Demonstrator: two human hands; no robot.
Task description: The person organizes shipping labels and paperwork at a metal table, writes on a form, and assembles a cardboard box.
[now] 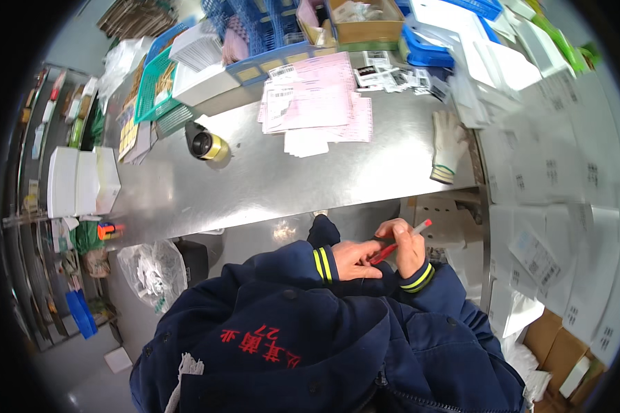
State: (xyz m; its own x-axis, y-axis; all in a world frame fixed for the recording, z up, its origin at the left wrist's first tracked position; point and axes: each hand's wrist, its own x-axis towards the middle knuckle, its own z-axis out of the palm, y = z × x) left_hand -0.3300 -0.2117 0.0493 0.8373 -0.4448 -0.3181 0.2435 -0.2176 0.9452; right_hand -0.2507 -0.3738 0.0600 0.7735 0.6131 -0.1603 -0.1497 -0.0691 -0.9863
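We see a thin red-and-grey tool (421,226) at the person's two hands, in front of the body and just short of the near edge of the steel table (179,189). Its long axis runs aslant: a red-tipped end points away from the person and to their right, with a pale grey shaft behind it, and the line leads back down toward the left hand (357,260). We also see red low between the hands, but fingers hide the middle, so we cannot tell whether it is all one piece.

The right hand (409,249) has its fingers curled, pinching the tool against the thumb. The left hand reaches in from the other side, its fingers fairly straight and close together, their tips near the lower red part; we cannot tell whether they grip it.

Beyond, on the table, we see pink sheets (313,96) in an overlapping pile and, to their right, small packets (393,79). A white glove (448,141) lies near the right end, its cuff toward the person.
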